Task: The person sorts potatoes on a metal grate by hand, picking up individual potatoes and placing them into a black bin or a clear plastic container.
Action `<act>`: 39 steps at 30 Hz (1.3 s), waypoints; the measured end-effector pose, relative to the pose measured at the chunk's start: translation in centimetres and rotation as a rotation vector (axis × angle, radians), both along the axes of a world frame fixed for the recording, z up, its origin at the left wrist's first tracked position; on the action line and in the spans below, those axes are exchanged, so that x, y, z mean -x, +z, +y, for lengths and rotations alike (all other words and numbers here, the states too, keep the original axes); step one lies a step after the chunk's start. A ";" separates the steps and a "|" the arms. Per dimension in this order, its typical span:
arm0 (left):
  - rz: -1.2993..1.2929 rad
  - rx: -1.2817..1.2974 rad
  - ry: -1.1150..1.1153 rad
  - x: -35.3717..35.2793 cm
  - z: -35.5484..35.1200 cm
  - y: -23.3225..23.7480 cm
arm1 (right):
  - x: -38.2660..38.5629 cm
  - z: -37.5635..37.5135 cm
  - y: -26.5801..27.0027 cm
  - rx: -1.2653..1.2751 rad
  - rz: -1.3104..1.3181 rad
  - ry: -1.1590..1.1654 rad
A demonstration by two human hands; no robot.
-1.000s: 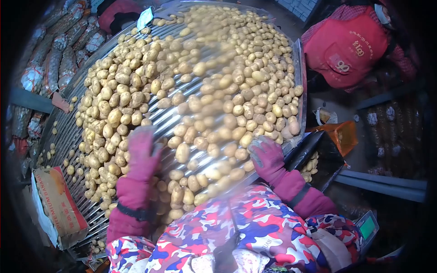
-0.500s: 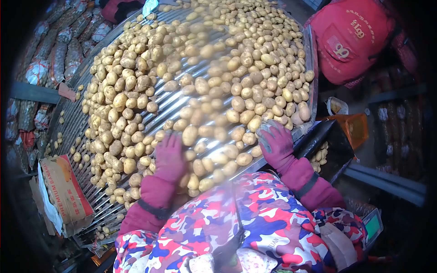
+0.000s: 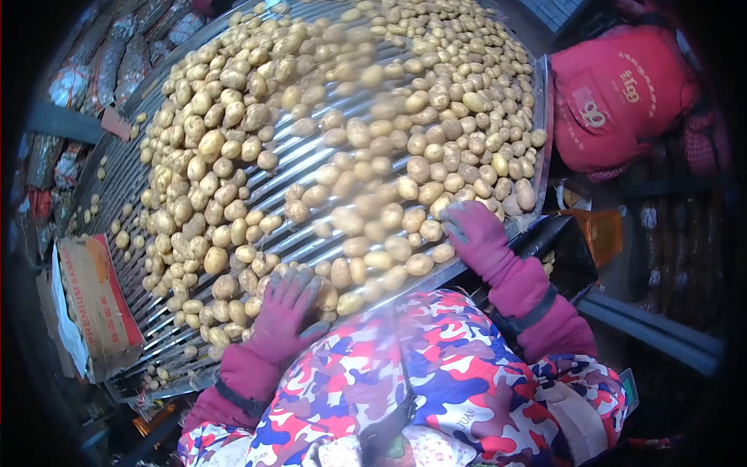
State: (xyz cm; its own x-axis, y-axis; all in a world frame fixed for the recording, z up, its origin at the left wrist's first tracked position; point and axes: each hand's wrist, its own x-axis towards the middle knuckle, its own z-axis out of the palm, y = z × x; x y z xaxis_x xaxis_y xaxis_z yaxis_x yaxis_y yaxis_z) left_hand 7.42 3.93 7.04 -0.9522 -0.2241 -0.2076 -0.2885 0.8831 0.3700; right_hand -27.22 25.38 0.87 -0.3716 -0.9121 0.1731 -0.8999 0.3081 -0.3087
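Two hands, the left hand (image 3: pixel 288 313) and the right hand (image 3: pixel 476 233); one slatted bench (image 3: pixel 299 167); one cardboard box (image 3: pixel 99 307); one other person (image 3: pixel 622 97); several sacks (image 3: pixel 132 66), exact number unclear; hundreds of potatoes (image 3: pixel 210 145), too many to count.

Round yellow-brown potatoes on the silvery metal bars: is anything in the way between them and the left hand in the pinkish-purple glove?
Nothing that I can see. The left hand has its fingers right at the nearest potatoes, with no wall or box between.

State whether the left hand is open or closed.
Open: the left hand has its gloved fingers spread apart, thumb out sideways, beside the potatoes.
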 end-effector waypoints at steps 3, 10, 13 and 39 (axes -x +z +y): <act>0.036 0.081 -0.058 0.1 -1.7 -2.6 | 1.1 -3.9 0.3 0.153 -0.026 0.138; 0.145 0.149 0.006 2.3 -5.5 -3.4 | -0.3 -11.8 -1.9 -0.343 0.119 0.210; 0.203 0.198 0.205 1.0 -8.4 -5.2 | 0.7 -12.7 0.6 -0.418 0.095 0.238; 0.324 0.214 0.308 0.1 -9.1 -6.7 | -2.3 -16.8 4.2 -0.288 -0.430 0.352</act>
